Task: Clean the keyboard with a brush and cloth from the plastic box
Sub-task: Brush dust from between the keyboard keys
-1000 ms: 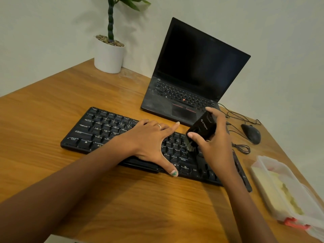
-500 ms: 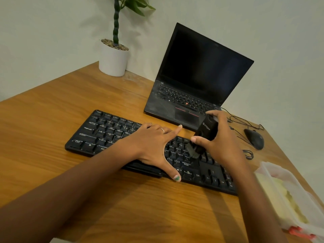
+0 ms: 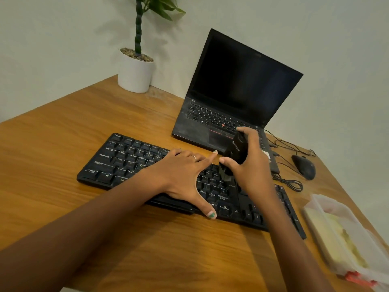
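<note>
From the head view, a black keyboard lies slantwise across the middle of a wooden table, its left end nearer the wall side and its right end running toward the lower right. The left hand lies flat on the middle of the keyboard with fingers straight and spread, the thumb stretched down to the front edge of the keys and a ring on one finger. Just beside it to the right, the right hand curls its fingers and thumb round a small black brush, held upright with the bristle end pointing down and touching the keys near the keyboard's right-centre. Behind the hands an open black laptop with a dark screen stands on the table, its front edge close to the keyboard's far side. A white pot with a green plant stands at the back left near the wall. To the right a black mouse and its looped cable rest on the table, and at the lower right edge sits a clear plastic box with a pale yellow cloth inside, well apart from the brush.
</note>
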